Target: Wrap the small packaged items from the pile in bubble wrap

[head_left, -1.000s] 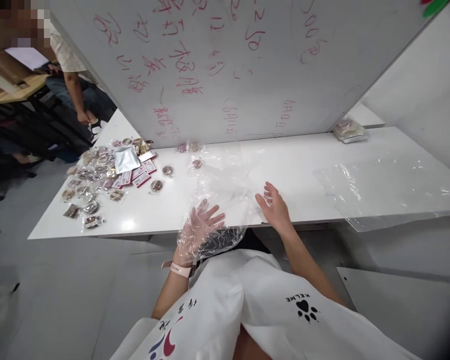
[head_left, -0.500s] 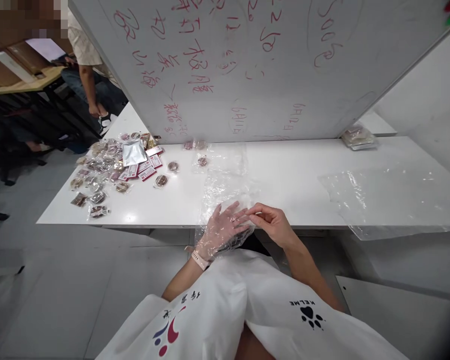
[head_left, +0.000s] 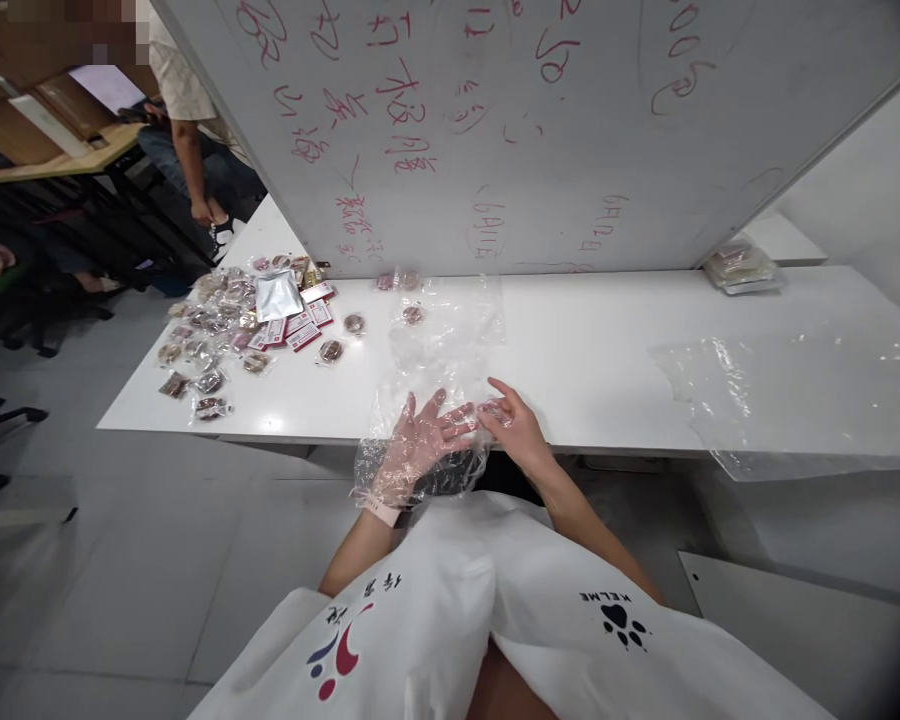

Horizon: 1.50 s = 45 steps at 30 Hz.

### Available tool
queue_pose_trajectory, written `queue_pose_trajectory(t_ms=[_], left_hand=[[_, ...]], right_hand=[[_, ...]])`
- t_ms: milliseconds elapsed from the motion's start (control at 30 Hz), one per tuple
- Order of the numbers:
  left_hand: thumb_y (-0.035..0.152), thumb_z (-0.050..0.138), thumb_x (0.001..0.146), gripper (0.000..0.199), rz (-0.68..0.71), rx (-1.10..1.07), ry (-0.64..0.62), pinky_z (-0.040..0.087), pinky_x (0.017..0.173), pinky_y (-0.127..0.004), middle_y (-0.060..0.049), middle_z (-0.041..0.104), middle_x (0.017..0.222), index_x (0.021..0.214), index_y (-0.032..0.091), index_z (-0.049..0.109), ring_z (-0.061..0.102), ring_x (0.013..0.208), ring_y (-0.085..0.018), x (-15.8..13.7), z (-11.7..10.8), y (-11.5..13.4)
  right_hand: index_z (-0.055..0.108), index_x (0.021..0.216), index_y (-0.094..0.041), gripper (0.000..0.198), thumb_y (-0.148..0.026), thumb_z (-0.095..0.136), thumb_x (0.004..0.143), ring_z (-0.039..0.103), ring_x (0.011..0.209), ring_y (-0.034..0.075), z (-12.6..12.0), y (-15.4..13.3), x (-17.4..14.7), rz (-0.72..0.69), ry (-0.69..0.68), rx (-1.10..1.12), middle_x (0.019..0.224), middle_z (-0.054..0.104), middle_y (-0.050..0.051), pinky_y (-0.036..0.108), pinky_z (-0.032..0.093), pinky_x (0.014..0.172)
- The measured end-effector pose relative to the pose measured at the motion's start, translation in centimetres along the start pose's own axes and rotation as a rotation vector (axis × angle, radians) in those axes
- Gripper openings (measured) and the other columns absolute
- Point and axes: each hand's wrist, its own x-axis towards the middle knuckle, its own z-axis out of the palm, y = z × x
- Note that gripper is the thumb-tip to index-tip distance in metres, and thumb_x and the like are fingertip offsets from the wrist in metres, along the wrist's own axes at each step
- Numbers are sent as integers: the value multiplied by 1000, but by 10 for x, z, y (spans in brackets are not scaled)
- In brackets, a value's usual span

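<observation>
My left hand is inside a crinkled clear plastic bag, fingers spread and palm showing through the film. The bag hangs over the table's front edge and covers the hand down to the wristband. At the bag's right side, my right hand has its thumb and bent fingers closed on the film, with the index finger stretched out above. Just beyond my hands another clear bag lies flat on the table, with a small wrapped round piece at its left part.
Many small wrapped pieces, a silver pouch and red-white cards lie at the table's left. A large clear sheet overhangs the right front edge. A whiteboard stands behind. A person is at upper left.
My left hand in the bag has moved slightly left. My right hand has shifted left and its index finger has lifted away from the thumb. The view has also shifted a little.
</observation>
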Motion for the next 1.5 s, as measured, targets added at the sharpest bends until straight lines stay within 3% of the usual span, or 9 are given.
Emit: queue_pose_trajectory(t_ms=[267,400,533,733,833,967,1100,1400,1500], left_hand=[[70,43,90,66,419,95,129,45,105,-46,-8,50,149,139,28,54,52,131,-30,11,7,35],[40,58,93,35,822,167,213,52,73,-22,0,64,130,127,38,62,62,81,-9,-8,3,90],[15,74,76,46,999,347,315,38,49,-16,2,68,95,117,35,69,43,53,-3,-21,-8,114],[26,71,76,31,757,957,775,42,55,-24,-5,69,89,105,18,75,55,62,-11,-8,-41,107],[20,58,83,31,791,1370,894,51,78,-34,-10,67,110,111,19,71,62,89,-21,13,-54,126],[8,55,80,47,691,1849,884,39,107,-47,-15,55,133,125,18,61,48,125,-31,58,-57,172],[7,65,73,61,491,1980,821,36,105,-56,-20,51,135,132,16,54,42,127,-39,98,-56,202],[7,40,90,43,636,1965,871,39,98,-46,-19,52,123,130,15,53,43,120,-33,122,-38,179],[11,42,93,42,627,2028,739,40,96,-45,-15,52,126,132,22,52,39,124,-33,141,-21,168]], right_hand=[[76,101,-29,21,-30,56,95,63,88,19,-71,-38,-28,-449,-93,-34,96,68,5,31,49,69],[75,106,-30,23,-28,56,94,65,104,22,-112,-35,-41,-453,281,-250,109,69,6,34,52,79],[73,115,-25,31,-29,50,93,64,111,22,-136,-11,-38,-394,560,-445,117,69,7,34,52,84],[71,121,-21,48,-19,42,82,67,103,26,-175,48,-28,-17,319,-849,126,67,8,38,53,84],[70,125,-20,51,-20,42,82,66,104,32,-190,62,-30,140,400,-1018,127,64,13,45,53,84],[68,129,-21,49,-26,41,87,65,101,36,-190,64,-31,240,509,-1074,126,62,18,48,51,81],[68,127,-19,47,-30,42,90,65,104,34,-176,64,-31,221,518,-1033,130,59,17,48,51,83],[67,130,-19,46,-31,42,93,65,98,31,-157,62,-31,194,630,-1021,134,57,17,47,52,80],[67,129,-19,45,-29,43,92,65,95,30,-154,64,-30,163,665,-1012,130,57,18,47,54,78]])
